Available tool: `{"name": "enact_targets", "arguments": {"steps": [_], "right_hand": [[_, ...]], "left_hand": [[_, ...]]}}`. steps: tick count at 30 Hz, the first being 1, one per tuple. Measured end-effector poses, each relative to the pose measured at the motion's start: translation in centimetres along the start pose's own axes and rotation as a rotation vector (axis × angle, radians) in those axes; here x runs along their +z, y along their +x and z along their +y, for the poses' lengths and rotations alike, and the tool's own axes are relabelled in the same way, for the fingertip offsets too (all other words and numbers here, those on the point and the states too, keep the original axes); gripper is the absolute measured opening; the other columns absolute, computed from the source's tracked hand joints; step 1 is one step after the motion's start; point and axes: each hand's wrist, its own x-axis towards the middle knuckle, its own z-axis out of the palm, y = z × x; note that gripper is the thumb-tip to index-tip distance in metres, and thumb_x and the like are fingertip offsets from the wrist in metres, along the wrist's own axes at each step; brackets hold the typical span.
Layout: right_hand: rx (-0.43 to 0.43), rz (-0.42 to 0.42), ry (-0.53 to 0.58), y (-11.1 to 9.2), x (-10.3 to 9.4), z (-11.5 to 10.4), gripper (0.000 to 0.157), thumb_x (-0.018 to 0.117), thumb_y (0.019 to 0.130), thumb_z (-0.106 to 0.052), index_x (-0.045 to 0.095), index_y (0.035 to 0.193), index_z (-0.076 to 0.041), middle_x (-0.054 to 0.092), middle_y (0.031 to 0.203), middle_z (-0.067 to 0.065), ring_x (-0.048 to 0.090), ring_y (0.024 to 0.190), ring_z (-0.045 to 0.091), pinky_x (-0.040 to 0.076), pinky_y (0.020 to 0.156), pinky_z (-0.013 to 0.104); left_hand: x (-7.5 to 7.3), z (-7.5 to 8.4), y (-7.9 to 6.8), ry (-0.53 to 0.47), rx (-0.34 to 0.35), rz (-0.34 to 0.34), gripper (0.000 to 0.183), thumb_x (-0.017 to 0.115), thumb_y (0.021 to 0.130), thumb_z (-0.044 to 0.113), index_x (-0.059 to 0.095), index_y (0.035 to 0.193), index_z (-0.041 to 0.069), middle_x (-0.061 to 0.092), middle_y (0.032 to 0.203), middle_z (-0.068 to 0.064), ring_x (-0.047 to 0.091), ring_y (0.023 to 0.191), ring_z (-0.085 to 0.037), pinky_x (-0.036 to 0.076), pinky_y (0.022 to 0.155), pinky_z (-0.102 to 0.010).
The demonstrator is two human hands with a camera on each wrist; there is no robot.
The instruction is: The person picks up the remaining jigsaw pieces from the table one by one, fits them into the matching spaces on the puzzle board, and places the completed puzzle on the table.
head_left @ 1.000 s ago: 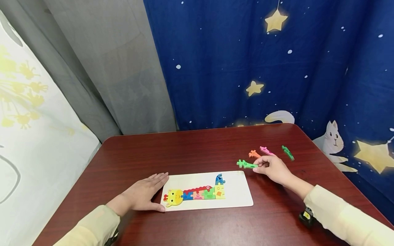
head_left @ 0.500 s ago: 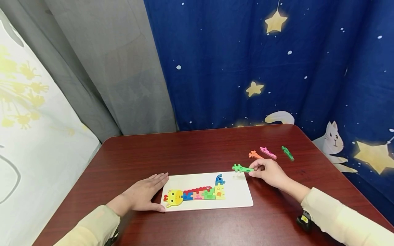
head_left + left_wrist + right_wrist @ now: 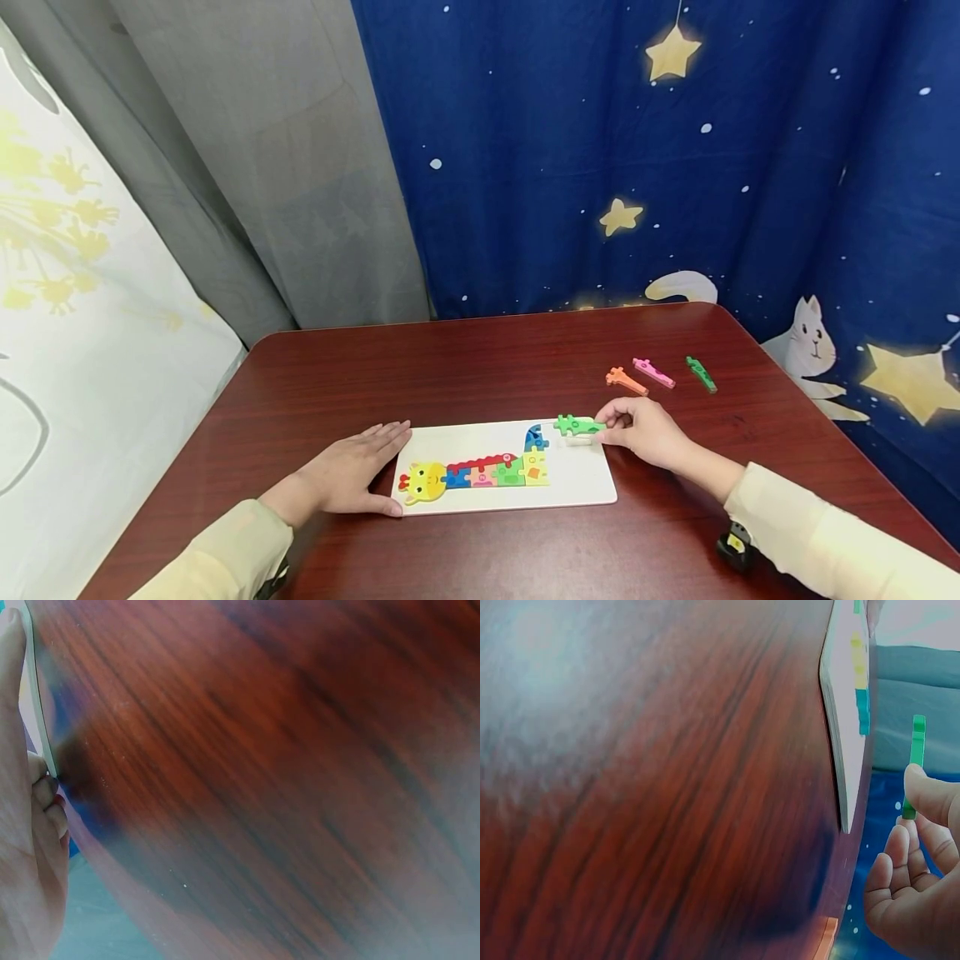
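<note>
A white puzzle board lies on the table, bearing a partly assembled giraffe puzzle with a yellow head, red mane and coloured body pieces. My left hand lies flat with spread fingers at the board's left edge. Between thumb and fingers my right hand pinches one end of a light green puzzle piece, above the board's far right corner. In the right wrist view the green piece is seen edge-on, apart from the board. The left wrist view shows only part of the left hand at the board's edge.
Beyond the right hand lie an orange puzzle piece, a pink piece and a dark green piece. The dark red wooden table ends at a rounded far edge before grey and blue curtains.
My right hand has carried the light green piece left and nearer, from beyond the board to over its far right corner. The left hand has stayed still.
</note>
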Motion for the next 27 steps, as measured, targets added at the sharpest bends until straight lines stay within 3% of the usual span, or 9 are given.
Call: {"name": "enact_targets", "arguments": {"steps": [6,17,27], "right_hand": [[-0.017,-0.018,-0.002,0.0,0.6,0.0,0.012,0.081,0.078,-0.011,0.071,0.084,-0.012,0.056,0.074,-0.002,0.05,0.069,0.016,0.041,0.06,0.024],[-0.081,-0.077,-0.012,-0.4,1.5,0.0,0.012,0.081,0.077,-0.01,0.07,0.082,-0.014,0.055,0.073,-0.004,0.05,0.067,0.012,0.043,0.06,0.023],[-0.089,-0.103,-0.005,-0.6,1.9,-0.2,0.014,0.082,0.075,-0.01,0.069,0.082,-0.012,0.056,0.072,-0.006,0.05,0.066,0.01,0.043,0.059,0.023]], "left_hand": [[-0.2,0.0,0.0,-0.006,-0.011,-0.025,0.111,0.036,0.077,0.087,0.028,0.154,0.007,0.027,0.158,-0.006,0.025,0.143,-0.021,0.028,0.113,-0.038],[-0.3,0.1,-0.1,-0.014,-0.004,-0.007,0.111,0.038,0.077,0.087,0.029,0.153,0.006,0.028,0.157,-0.007,0.027,0.143,-0.022,0.029,0.112,-0.039],[-0.3,0.1,-0.1,-0.013,0.011,0.016,0.11,0.04,0.078,0.085,0.032,0.152,0.004,0.031,0.156,-0.009,0.03,0.141,-0.025,0.031,0.111,-0.041]]}}
